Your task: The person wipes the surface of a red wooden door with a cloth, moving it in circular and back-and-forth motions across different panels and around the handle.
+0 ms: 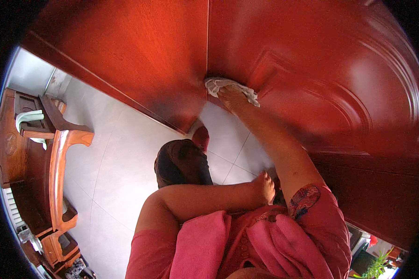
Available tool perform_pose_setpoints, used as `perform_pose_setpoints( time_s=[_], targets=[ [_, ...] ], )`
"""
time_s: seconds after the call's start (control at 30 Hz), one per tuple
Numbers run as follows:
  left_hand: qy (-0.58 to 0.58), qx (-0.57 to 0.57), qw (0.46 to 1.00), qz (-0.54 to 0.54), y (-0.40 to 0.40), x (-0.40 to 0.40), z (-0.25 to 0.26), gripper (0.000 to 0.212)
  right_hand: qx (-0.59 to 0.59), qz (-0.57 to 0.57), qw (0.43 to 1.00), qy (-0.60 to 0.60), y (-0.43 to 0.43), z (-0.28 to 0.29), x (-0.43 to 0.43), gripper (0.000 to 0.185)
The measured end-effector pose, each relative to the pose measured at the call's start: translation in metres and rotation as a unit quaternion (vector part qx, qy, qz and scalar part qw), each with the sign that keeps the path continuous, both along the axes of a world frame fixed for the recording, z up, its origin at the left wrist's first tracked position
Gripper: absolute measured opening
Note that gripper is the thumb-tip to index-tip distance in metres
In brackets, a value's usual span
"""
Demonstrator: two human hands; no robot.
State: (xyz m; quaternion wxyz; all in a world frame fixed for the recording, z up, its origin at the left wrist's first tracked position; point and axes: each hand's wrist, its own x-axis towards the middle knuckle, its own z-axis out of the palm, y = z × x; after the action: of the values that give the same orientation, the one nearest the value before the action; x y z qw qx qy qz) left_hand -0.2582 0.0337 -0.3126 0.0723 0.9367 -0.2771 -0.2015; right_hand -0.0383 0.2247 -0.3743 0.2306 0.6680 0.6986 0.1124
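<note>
My right hand (pixel 232 97) presses a crumpled whitish cloth (pixel 214 84) to the lower part of a glossy red-brown wood panel (pixel 300 69), beside its seam with the plainer panel (pixel 143 52) on the left. The fingers are partly hidden by the cloth. My left arm is bent across my body. The left hand (pixel 264 189) lies low at centre right, beside or on a dark shape, perhaps my knee; its palm is hidden, and no object shows in it. A pink towel (pixel 202 244) hangs over my chest.
Pale floor tiles (pixel 115 146) lie below. One knee in dark cloth (pixel 181 164) and a foot in dark red footwear (pixel 200 137) are near the left panel's lower corner. Carved wooden furniture (pixel 57 174) stands at the left, with a pale green cloth (pixel 28 117). A green plant (pixel 379 265) shows lower right.
</note>
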Motion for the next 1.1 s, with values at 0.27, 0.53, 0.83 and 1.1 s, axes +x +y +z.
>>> perform_pose_setpoints(
  time_s=[0.27, 0.53, 0.83, 1.1],
  targets=[
    [0.042, -0.009, 0.999, 0.015, 0.015, 0.008, 0.016, 0.037, -0.019, -0.074, 0.996, 0.048, -0.006, -0.044, -0.002, 0.041],
    [0.063, -0.038, 0.997, 0.000, 0.067, 0.023, 0.067, 0.031, -0.018, -0.135, 0.989, 0.063, -0.037, 0.063, -0.007, 0.040],
    [0.030, -0.086, 0.994, 0.058, 0.077, 0.042, 0.052, 0.024, 0.399, -0.096, 0.906, -0.100, -0.122, 0.189, 0.010, 0.069],
    [0.021, -0.047, 0.999, 0.005, 0.078, 0.054, 0.051, 0.044, 0.394, -0.406, 0.821, -0.083, -0.280, 0.177, 0.018, 0.063]
  ],
)
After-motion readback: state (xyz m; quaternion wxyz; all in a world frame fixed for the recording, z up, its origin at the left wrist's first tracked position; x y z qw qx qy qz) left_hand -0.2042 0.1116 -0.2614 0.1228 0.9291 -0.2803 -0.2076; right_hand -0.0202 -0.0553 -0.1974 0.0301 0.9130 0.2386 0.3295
